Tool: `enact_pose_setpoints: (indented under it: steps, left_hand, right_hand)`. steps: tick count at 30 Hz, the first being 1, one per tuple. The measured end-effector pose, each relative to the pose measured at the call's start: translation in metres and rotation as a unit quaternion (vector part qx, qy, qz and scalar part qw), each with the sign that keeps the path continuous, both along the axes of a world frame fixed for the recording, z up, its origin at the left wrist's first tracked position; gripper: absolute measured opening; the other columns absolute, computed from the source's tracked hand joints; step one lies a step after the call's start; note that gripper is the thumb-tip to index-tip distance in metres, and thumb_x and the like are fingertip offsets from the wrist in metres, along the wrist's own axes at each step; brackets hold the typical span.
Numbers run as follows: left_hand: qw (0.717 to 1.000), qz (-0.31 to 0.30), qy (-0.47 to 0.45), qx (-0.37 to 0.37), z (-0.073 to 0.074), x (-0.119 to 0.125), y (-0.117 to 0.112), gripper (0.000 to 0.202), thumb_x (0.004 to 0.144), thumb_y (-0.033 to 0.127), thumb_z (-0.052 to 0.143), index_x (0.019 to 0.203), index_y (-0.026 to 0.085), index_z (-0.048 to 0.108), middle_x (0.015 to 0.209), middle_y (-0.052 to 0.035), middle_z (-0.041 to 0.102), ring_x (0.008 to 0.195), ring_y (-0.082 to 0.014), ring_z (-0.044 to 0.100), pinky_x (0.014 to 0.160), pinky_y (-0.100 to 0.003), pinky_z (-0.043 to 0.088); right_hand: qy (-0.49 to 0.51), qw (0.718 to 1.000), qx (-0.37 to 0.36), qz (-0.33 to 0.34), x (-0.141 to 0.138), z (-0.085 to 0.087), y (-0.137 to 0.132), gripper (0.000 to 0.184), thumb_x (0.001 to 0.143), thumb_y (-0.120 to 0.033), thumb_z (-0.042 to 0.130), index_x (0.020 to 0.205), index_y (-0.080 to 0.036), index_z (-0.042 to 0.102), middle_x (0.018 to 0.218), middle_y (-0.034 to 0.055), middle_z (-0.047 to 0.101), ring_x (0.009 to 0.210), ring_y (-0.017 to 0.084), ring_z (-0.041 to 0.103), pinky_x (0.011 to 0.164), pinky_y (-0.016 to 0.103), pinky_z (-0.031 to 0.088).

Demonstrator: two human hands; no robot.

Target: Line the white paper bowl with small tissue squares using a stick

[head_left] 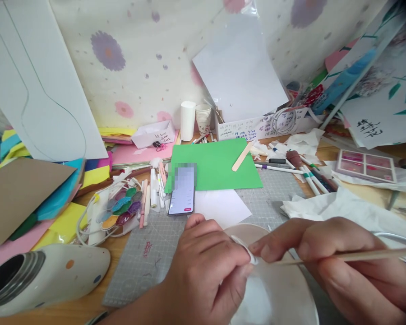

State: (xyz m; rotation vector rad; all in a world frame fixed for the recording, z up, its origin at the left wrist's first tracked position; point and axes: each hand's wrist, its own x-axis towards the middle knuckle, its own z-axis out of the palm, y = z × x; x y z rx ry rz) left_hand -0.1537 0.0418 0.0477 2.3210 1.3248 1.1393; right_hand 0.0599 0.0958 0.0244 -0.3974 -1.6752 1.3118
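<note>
My left hand (206, 266) is closed, its fingers pinching a small white piece (248, 253) over a round white plate (274, 293). My right hand (338, 262) is closed around a thin wooden stick (358, 256) that runs off to the right; its tip meets the white piece between the two hands. Both hands hover over the plate, which lies on a grey cutting mat (149, 253) at the near edge of the desk.
A phone (182, 189) lies beside a green paper sheet (216, 164) with a flat wooden stick (242, 156). A paint palette (120, 207), markers (311, 178), crumpled tissue (341, 207), paper cups (203, 117) and coloured paper stacks (37, 194) crowd the desk. A white speckled bottle (47, 277) lies at the near left.
</note>
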Motion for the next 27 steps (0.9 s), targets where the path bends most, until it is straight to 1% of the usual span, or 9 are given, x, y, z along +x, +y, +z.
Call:
enact_pose_setpoints:
  steps: [2, 3, 6, 9, 11, 17, 19, 23, 27]
  left_hand:
    - [1.0, 0.012, 0.011, -0.008, 0.002, 0.0, 0.0, 0.017, 0.085, 0.006, 0.057, 0.075, 0.02, 0.058, 0.064, 0.0051, 0.063, 0.064, -0.0115, 0.053, 0.078, -0.032, 0.037]
    - [1.0, 0.016, 0.008, 0.0, 0.002, 0.001, 0.0, 0.018, 0.085, 0.006, 0.057, 0.074, 0.019, 0.058, 0.064, 0.0054, 0.063, 0.064, -0.0112, 0.053, 0.077, -0.032, 0.037]
    - [1.0, 0.021, 0.0, 0.015, 0.002, 0.002, 0.0, 0.019, 0.085, 0.006, 0.057, 0.072, 0.019, 0.058, 0.063, 0.0057, 0.063, 0.063, -0.0107, 0.054, 0.073, -0.032, 0.037]
    - [1.0, 0.02, -0.009, 0.019, 0.0, 0.003, 0.001, 0.018, 0.085, 0.006, 0.057, 0.071, 0.018, 0.058, 0.062, 0.0055, 0.061, 0.062, -0.0105, 0.054, 0.07, -0.031, 0.036]
    - [0.999, 0.02, -0.017, 0.02, -0.001, 0.004, 0.002, 0.018, 0.085, 0.007, 0.057, 0.07, 0.018, 0.059, 0.061, 0.0053, 0.06, 0.062, -0.0105, 0.054, 0.07, -0.031, 0.037]
    - [0.999, 0.032, -0.011, 0.008, -0.003, 0.004, 0.001, 0.02, 0.085, 0.009, 0.057, 0.068, 0.018, 0.059, 0.059, 0.0054, 0.06, 0.062, -0.0114, 0.054, 0.07, -0.032, 0.036]
    - [0.999, 0.029, -0.012, -0.006, -0.003, 0.004, 0.002, 0.021, 0.087, 0.011, 0.057, 0.068, 0.018, 0.06, 0.06, 0.0051, 0.061, 0.062, -0.0118, 0.055, 0.07, -0.032, 0.036]
    - [0.999, 0.019, -0.017, -0.02, -0.003, 0.002, 0.003, 0.023, 0.09, 0.014, 0.057, 0.069, 0.02, 0.065, 0.061, 0.0043, 0.064, 0.063, -0.0129, 0.058, 0.071, -0.032, 0.038]
    - [0.999, 0.035, -0.006, -0.03, -0.002, 0.0, 0.004, 0.024, 0.089, 0.016, 0.057, 0.067, 0.021, 0.067, 0.062, 0.0031, 0.066, 0.064, -0.0142, 0.06, 0.071, -0.032, 0.04]
  right_hand:
    - [0.0, 1.0, -0.009, 0.004, -0.004, 0.004, 0.001, 0.013, 0.102, -0.033, 0.055, 0.105, -0.032, 0.067, 0.096, 0.0046, 0.078, 0.09, 0.021, 0.076, 0.079, 0.028, 0.062]
    - [0.01, 1.0, -0.011, 0.012, -0.006, 0.006, 0.002, 0.012, 0.102, -0.033, 0.055, 0.104, -0.032, 0.066, 0.095, 0.0041, 0.078, 0.09, 0.019, 0.076, 0.078, 0.027, 0.062]
    - [0.042, 0.998, -0.023, 0.039, -0.007, 0.007, 0.003, 0.011, 0.103, -0.034, 0.055, 0.101, -0.03, 0.065, 0.095, 0.004, 0.078, 0.091, 0.018, 0.074, 0.08, 0.028, 0.06]
    - [0.054, 0.996, -0.035, 0.067, -0.005, 0.003, 0.003, 0.011, 0.103, -0.033, 0.054, 0.103, -0.029, 0.065, 0.1, 0.0052, 0.078, 0.094, 0.02, 0.073, 0.083, 0.033, 0.058]
    - [0.058, 0.994, -0.042, 0.085, -0.005, 0.0, 0.006, 0.011, 0.104, -0.033, 0.054, 0.105, -0.029, 0.064, 0.103, 0.0059, 0.078, 0.095, 0.021, 0.073, 0.082, 0.035, 0.058]
    - [0.118, 0.982, -0.072, 0.131, -0.014, -0.009, 0.019, 0.01, 0.103, -0.03, 0.056, 0.104, -0.027, 0.065, 0.1, 0.0044, 0.079, 0.089, 0.019, 0.075, 0.072, 0.031, 0.059]
    - [0.121, 0.982, -0.069, 0.127, -0.015, -0.01, 0.021, 0.01, 0.103, -0.031, 0.056, 0.104, -0.026, 0.065, 0.101, 0.0046, 0.079, 0.089, 0.019, 0.075, 0.072, 0.031, 0.058]
    - [0.107, 0.988, -0.035, 0.109, -0.013, -0.009, 0.02, 0.01, 0.104, -0.031, 0.055, 0.105, -0.026, 0.064, 0.102, 0.0053, 0.079, 0.093, 0.021, 0.074, 0.075, 0.033, 0.058]
    - [0.111, 0.987, -0.024, 0.112, -0.014, -0.009, 0.021, 0.008, 0.103, -0.029, 0.056, 0.103, -0.025, 0.063, 0.1, 0.0048, 0.079, 0.091, 0.019, 0.074, 0.071, 0.031, 0.06]
